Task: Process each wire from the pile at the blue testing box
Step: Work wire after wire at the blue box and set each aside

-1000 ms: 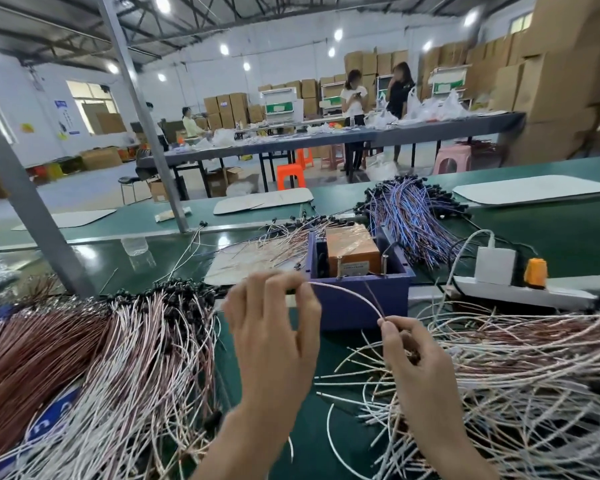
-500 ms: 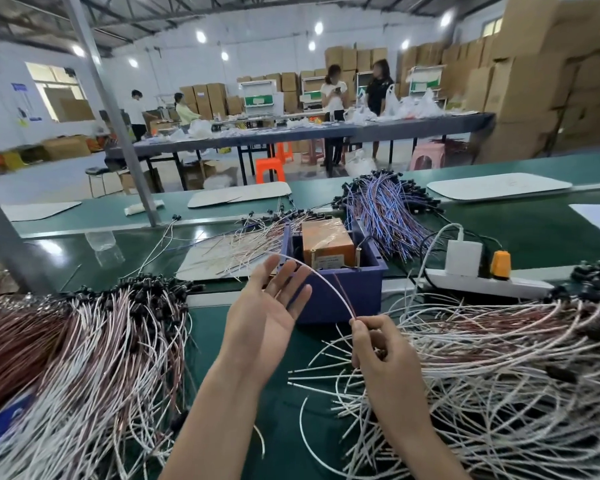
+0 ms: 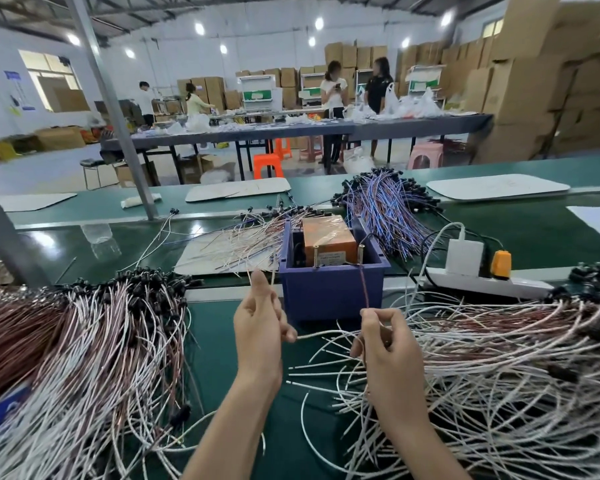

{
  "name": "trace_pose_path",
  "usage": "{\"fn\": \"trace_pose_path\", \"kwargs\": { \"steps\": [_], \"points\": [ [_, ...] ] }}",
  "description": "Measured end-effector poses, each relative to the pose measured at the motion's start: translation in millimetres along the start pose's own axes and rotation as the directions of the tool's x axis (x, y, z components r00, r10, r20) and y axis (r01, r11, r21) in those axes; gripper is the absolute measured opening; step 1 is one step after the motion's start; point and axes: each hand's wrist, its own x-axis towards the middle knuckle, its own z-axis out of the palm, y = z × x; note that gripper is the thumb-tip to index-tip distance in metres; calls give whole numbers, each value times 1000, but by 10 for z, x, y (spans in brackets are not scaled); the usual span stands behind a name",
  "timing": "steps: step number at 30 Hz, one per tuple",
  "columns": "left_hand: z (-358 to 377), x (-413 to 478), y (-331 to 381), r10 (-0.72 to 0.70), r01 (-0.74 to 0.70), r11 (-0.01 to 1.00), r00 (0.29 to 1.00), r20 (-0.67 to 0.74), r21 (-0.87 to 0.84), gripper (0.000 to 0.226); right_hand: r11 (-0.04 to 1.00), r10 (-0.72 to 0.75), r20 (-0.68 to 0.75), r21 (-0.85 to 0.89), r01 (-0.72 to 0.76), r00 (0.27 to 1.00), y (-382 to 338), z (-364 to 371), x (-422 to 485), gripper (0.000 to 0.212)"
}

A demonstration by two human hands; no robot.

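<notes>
left hand pinching white wire, right hand — red wire

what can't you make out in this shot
Head view only:
- Label on the orange unit in the blue testing box: too small to read.
- Lower end of the red wire: hidden by the right hand.
- Path of the white wire inside the left hand: hidden in its grip.
- Extent of the left wire pile: cut off by the frame edge.

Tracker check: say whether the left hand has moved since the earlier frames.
Yes. The left hand slid left off the blue testing box front, now beside its left corner, gripping a white wire.
</notes>
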Motion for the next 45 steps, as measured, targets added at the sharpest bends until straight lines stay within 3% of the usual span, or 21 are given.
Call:
{"fn": "trace_pose_path", "kwargs": {
  "steps": [4, 10, 19, 24, 35, 45],
  "points": [
    [7, -30, -166, 45, -44, 990, 999, -7, 133, 53, 999, 37, -159, 3, -37, 987, -13, 106, 154, 22],
    [-71, -26, -276, 88, -79, 984, 995, -49, 159, 56, 998, 45, -265, -19, -52, 963, -8, 231, 312, 20],
    [-75, -31, -274, 135, -108, 959, 987, -91, 261, 22, 996, 61, -249, -41, -74, 967, 71, 235, 348, 14],
    [-61, -78, -240, 175, -136, 943, 979, -106, 305, 14, 997, 43, -246, -56, -58, 968, 76, 230, 335, 14],
    [-11, -159, -249, 230, -211, 886, 973, 3, 413, 11, 986, -25, -202, -164, -8, 979, 88, 209, 353, 22],
    [-45, -149, -294, 315, -278, 871, 949, -27, 405, 12, 975, -53, -172, -220, 14, 984, 30, 199, 306, 19]
  ]
}}
